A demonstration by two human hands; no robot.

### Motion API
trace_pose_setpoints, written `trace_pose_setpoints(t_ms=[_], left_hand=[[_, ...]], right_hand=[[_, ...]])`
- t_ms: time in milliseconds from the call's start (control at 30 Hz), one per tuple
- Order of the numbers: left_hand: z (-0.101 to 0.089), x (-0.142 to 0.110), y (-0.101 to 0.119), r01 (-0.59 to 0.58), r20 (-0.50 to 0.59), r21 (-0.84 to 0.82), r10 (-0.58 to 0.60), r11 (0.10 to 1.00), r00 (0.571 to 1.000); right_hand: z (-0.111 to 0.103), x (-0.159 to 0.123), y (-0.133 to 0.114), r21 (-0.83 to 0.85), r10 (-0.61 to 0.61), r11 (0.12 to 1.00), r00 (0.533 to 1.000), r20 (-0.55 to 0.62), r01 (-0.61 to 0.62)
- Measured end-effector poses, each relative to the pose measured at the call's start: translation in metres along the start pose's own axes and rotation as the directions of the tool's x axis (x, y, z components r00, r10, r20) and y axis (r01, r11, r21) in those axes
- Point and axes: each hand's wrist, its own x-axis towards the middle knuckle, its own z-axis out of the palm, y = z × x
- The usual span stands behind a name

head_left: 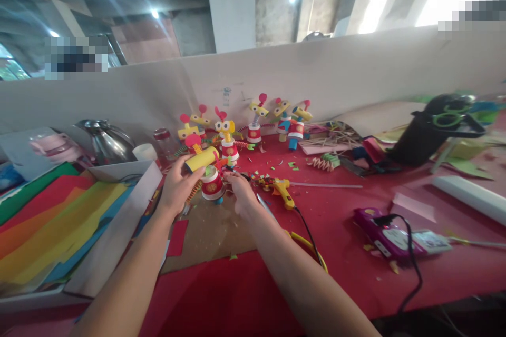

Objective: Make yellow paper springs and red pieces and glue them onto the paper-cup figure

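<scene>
My left hand is closed around a yellow paper tube with a dark end, held tilted above a red-and-white paper cup. Green shows at the cup's top and a blue piece under it. A striped coiled paper strip hangs by the cup's left side. At the right side of the cup, my right hand has its fingers pinched together; what sits between them is too small to make out. Beneath both hands lies a brown cardboard sheet. Just right of them is a yellow glue gun.
Several finished paper figures stand along the white partition. A box edge with coloured paper is at left. A purple power strip with a black cord lies right. Paper scraps and sticks litter the red table.
</scene>
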Motion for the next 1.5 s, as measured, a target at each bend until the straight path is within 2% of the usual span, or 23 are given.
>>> trace_pose_setpoints(t_ms=[667, 900, 1067, 1167, 1300, 1433, 1500], left_hand=[[-0.003, 0.001, -0.006, -0.051, 0.019, 0.066, 0.05, 0.997, 0.999], [-0.003, 0.001, -0.005, -0.052, 0.011, 0.067, 0.051, 0.996, 0.999], [-0.004, 0.0, -0.005, -0.058, 0.01, 0.063, 0.058, 0.996, 0.998], [-0.004, 0.001, -0.006, -0.054, 0.001, 0.071, 0.054, 0.996, 0.999], [-0.004, 0.001, -0.006, -0.059, -0.002, 0.092, 0.059, 0.994, 0.998], [-0.003, 0.001, -0.005, -0.075, -0.004, 0.118, 0.076, 0.99, 0.997], [-0.003, 0.001, -0.005, -0.073, -0.007, 0.124, 0.075, 0.99, 0.997]], right_hand=[[0.009, 0.006, -0.004, 0.015, 0.066, 0.998, 0.998, -0.016, -0.066], [0.01, 0.003, -0.003, 0.019, 0.025, 1.0, 0.999, -0.049, -0.024], [0.007, 0.005, 0.003, 0.006, -0.049, 0.999, 0.997, -0.067, 0.049], [0.005, 0.003, 0.008, -0.016, -0.139, 0.99, 0.986, -0.091, 0.138], [0.004, -0.001, 0.015, -0.076, -0.293, 0.955, 0.954, -0.068, 0.287], [0.004, 0.002, 0.02, -0.242, -0.44, 0.87, 0.898, 0.01, 0.429], [0.003, 0.005, 0.021, -0.301, -0.473, 0.835, 0.88, 0.031, 0.46]])
